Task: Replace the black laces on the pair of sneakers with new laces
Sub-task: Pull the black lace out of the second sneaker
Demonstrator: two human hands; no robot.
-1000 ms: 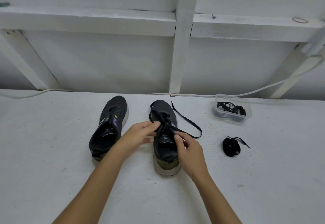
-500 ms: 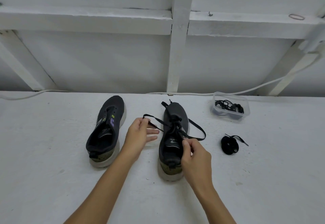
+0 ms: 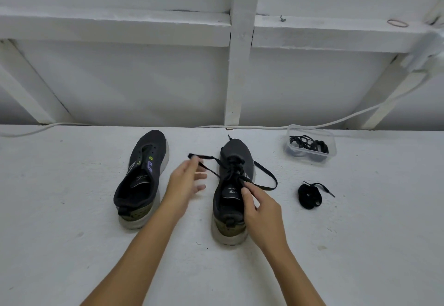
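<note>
Sneakers, two of them, stand side by side on the white tabletop (image 3: 72, 209), toes pointing away from the person. The left sneaker (image 3: 141, 175) is unlaced, a dark knit upper with empty eyelets, a purple patch on its side and a thick pale sole; it lies just left of the left hand (image 3: 185, 183). That hand hangs in the gap between the two shoes with fingers spread and nearly straight (its fingertips are blurred), and a black lace (image 3: 204, 161) runs by the fingertips; whether the hand has hold of it cannot be told. The lace is a flat woven strip, threaded through the right sneaker (image 3: 234, 183), with one end reaching out left toward that hand and the other looping out to the right of the shoe. The right hand (image 3: 262, 209) sits over the right side of this sneaker, near its opening, thumb and forefinger pinching the lace where the right loop comes back to the shoe. Further right, well apart from both hands, one coiled black lace (image 3: 310, 196) lies on the rough painted surface, and behind it one clear plastic box (image 3: 310, 147) with rounded corners holds more dark cords, tangled beyond counting.
</note>
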